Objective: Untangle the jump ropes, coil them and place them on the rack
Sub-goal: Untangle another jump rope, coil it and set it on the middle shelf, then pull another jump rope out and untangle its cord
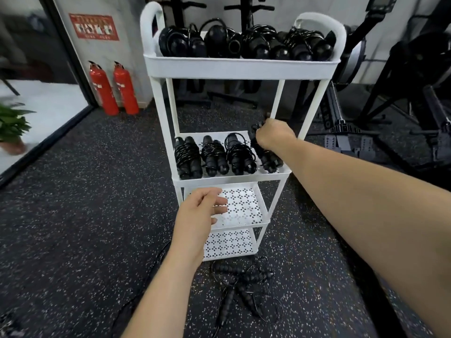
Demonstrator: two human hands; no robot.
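A white tiered rack [240,68] stands on the gym floor. Its top shelf holds several coiled black jump ropes [244,43]. On the second shelf lie three coiled ropes [213,156]. At that shelf's right end, my right hand [274,135] grips a fourth coiled rope [267,158], which rests on the shelf. My left hand [203,211] hovers in front of the third shelf [244,208], fingers loosely curled and holding nothing. A tangled pile of black ropes [240,286] lies on the floor in front of the rack.
Two red fire extinguishers [114,89] stand against the wall to the left. Dark gym machines [390,113] crowd the right and back. A potted plant [12,128] sits at the far left. The lowest shelf [229,243] is bare.
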